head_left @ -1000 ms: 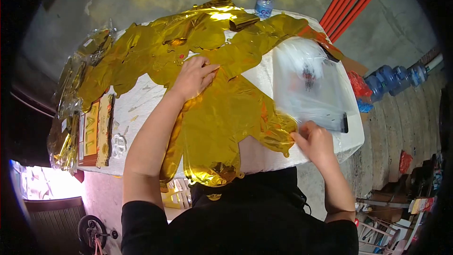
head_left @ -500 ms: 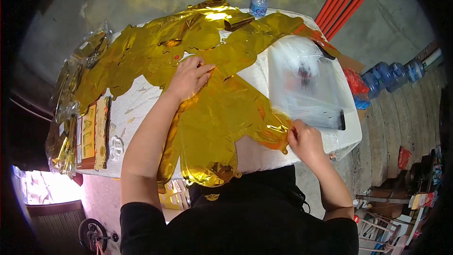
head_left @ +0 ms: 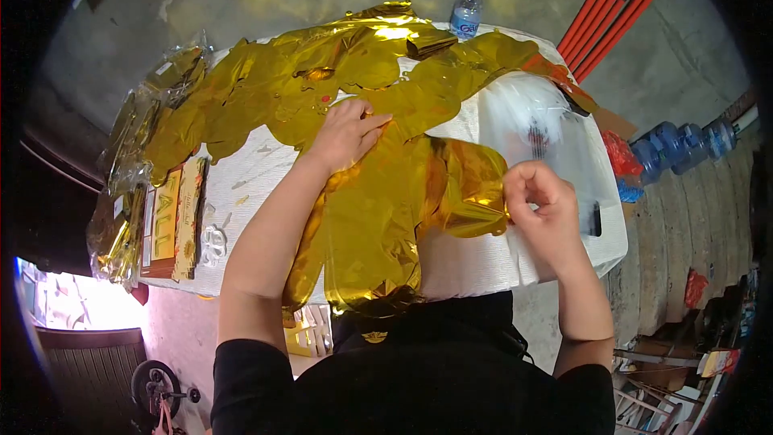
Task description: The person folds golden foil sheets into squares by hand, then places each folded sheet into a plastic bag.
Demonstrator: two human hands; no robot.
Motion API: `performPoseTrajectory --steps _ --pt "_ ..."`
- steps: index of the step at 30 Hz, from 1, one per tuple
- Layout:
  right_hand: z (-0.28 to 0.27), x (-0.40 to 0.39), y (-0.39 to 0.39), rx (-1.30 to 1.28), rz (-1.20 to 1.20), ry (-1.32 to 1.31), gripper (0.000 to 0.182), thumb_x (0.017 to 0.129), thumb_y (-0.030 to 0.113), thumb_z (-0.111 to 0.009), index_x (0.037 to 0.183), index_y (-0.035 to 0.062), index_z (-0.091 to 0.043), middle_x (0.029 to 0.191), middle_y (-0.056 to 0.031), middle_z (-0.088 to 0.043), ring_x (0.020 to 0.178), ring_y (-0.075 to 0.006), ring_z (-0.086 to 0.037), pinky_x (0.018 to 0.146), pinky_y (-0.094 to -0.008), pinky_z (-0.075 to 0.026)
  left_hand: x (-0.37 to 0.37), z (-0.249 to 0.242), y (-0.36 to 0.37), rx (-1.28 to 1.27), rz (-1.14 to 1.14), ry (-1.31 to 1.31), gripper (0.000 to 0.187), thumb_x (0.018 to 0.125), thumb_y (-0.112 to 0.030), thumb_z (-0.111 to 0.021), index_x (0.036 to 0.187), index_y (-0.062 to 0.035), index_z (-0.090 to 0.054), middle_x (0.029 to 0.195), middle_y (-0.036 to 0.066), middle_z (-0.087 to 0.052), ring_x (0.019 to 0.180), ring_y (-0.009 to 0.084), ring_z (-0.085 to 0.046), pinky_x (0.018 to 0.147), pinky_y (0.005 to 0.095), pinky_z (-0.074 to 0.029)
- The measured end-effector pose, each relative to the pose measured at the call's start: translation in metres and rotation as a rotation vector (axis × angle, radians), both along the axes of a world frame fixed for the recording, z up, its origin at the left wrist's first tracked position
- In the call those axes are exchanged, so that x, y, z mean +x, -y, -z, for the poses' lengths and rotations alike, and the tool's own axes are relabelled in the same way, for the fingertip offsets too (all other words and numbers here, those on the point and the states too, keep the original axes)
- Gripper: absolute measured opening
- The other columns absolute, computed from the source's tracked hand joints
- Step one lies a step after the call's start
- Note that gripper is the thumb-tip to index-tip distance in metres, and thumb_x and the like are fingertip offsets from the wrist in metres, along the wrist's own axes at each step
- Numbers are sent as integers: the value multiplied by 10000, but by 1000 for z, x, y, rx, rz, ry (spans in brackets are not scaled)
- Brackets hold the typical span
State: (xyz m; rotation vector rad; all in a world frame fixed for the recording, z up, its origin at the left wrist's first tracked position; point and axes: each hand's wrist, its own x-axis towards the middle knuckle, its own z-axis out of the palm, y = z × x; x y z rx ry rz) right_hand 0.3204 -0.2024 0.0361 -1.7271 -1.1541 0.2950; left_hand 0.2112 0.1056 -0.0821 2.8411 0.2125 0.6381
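At the frame's centre, the gold foil (head_left: 370, 209) has its right flap (head_left: 475, 181) newly bent up, no longer flat; your right hand (head_left: 549, 211) pinches its edge. Your left hand (head_left: 348, 138) stays put, grip unclear.

At the far edge of the counter (head_left: 467, 266), a small water bottle (head_left: 466, 12) with a blue cap, upright. On the right side, a stack of clear plastic bags (head_left: 555, 133) with dark print. Along the left, printed packs (head_left: 167, 217) in yellow and brown, marked with large letters, and just beside them, small whitish pieces (head_left: 212, 246), too blurred to name. Beyond the far right corner, a bundle of red pipes (head_left: 616, 12), banded together. On the right, large blue water jugs (head_left: 680, 147) in a row, near a red plastic bag (head_left: 620, 157). At lower left, a black wheel (head_left: 155, 387) next to a dark ribbed panel (head_left: 90, 374).
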Motion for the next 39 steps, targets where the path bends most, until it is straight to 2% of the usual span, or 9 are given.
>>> performPoseTrajectory --steps 3,7,14,17,23,30,33,36,39 --pt "-13 -14 -22 192 -99 446 187 802 -82 -574 962 12 -590 745 -57 -611 607 -134 -608 553 -253 -490 0 0 0 -7 -6 -4 344 882 -206 -571 1224 -203 -610 1076 80 -502 1090 267 -452 958 382 -340" --pt "-7 -40 -56 294 -422 489 291 776 -57 -590 1047 47 -567 797 -103 -621 641 -243 -626 547 -330 -500 1 2 -2 -5 1 -6 345 881 -208 -566 1223 -212 -615 1065 76 -505 1095 261 -447 953 379 -332" --pt "35 -123 -97 274 -723 838 173 746 167 -598 873 71 -529 760 -52 -522 627 -203 -583 568 -301 -477 5 14 -15 67 7 -10 291 881 -226 -568 1156 -172 -646 1088 90 -511 1095 270 -451 950 387 -336" --pt "42 -115 -105 428 -823 708 141 758 167 -611 836 76 -535 767 -56 -530 648 -217 -588 581 -307 -472 1 2 -1 15 -12 21 266 881 -239 -570 1112 -140 -655 1107 99 -511 1094 279 -453 946 389 -341" --pt "55 2 -115 -162 -241 410 90 835 103 -546 879 25 -546 960 -155 -582 868 -358 -569 703 -416 -471 1 3 -2 8 -3 42 254 877 -240 -575 1087 -121 -652 1101 101 -509 1101 289 -451 951 394 -341" --pt "129 46 -187 8 -95 548 253 834 99 -510 1035 -53 -530 1127 -238 -535 1115 -391 -472 935 -470 -397 1 2 -2 -5 2 11 220 871 -204 -579 1058 -106 -641 1127 117 -498 1122 310 -440 963 411 -335" --pt "131 43 -211 -208 -60 563 386 855 100 -502 1198 -74 -476 1221 -265 -496 1170 -414 -442 974 -483 -369 0 -2 -3 -3 -15 -48 197 871 -183 -574 1032 -85 -632 1148 143 -488 1148 330 -428 981 434 -324" --pt "131 24 -225 135 15 388 513 871 121 -500 1324 -80 -369 1277 -280 -464 1214 -417 -414 1019 -493 -325 0 -9 -2 61 -19 -56 219 848 -219 -583 990 -71 -660 1108 170 -508 1065 324 -465 943 426 -338" --pt "127 1 -229 177 -195 362 613 921 187 -462 1416 -77 -215 1429 -285 -320 1371 -394 -255 1132 -457 -199 4 -10 1 1 -185 -527 244 854 -215 -550 1032 -84 -652 1089 176 -558 1066 349 -492 932 449 -350"
